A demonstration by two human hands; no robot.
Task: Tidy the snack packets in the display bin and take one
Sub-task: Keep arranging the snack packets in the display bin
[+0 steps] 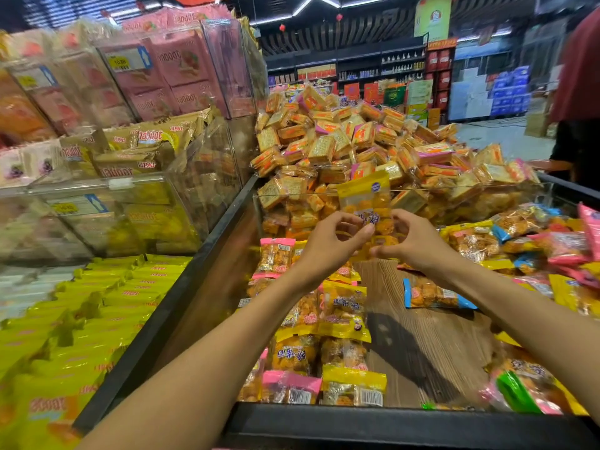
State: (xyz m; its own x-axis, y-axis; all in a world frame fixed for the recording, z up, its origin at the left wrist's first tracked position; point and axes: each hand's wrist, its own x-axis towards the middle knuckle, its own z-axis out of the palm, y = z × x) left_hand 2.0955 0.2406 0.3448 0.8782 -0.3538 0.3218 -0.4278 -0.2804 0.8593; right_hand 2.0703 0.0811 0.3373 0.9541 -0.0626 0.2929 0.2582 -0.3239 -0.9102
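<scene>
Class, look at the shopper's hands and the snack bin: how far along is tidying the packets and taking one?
Done: yellow and pink packets lie roughly in columns along the bin's left side. In hand: the left hand and right hand together hold one yellow-topped packet raised above the bin. Left: the jumbled packets on the right are unsorted.

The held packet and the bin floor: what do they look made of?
Packet: thin glossy plastic film, clear below a yellow printed top; snacks show through. Both hands pinch it. Bin floor: brown with wood grain lines, perhaps laminate rather than real wood.
</scene>
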